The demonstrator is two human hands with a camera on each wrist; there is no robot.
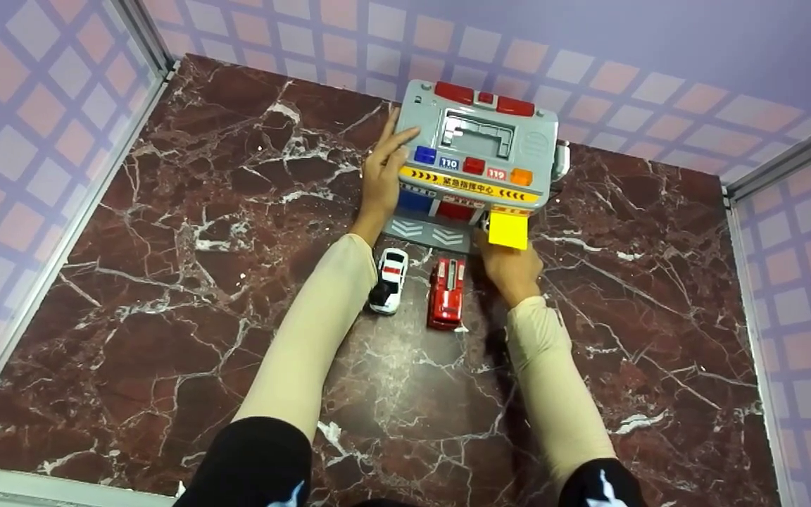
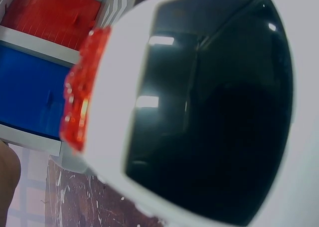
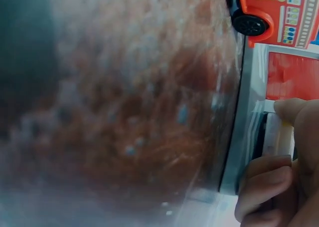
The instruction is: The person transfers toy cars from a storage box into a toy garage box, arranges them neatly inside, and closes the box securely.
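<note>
A toy emergency station (image 1: pixel 483 184) with a grey roof stands near the back wall. My left hand (image 1: pixel 381 172) rests against its left side, fingers reaching onto the roof's edge. Under the raised yellow door (image 1: pixel 508 230) of the right bay, my right hand (image 1: pixel 512 271) pinches a small white toy vehicle (image 3: pixel 271 134) at the bay opening, mostly hidden by the fingers. A white toy police car (image 1: pixel 391 280) with a red light bar sits below the left hand and looms large in the left wrist view. Beside it is a red toy fire truck (image 1: pixel 446 294).
The blue door (image 1: pixel 415 202) and the red door (image 1: pixel 455 211) of the station are down, with a grey ramp (image 1: pixel 428 234) in front. Tiled-pattern panels (image 1: pixel 595 63) enclose the dark red marbled surface (image 1: pixel 187 338) at the back and sides.
</note>
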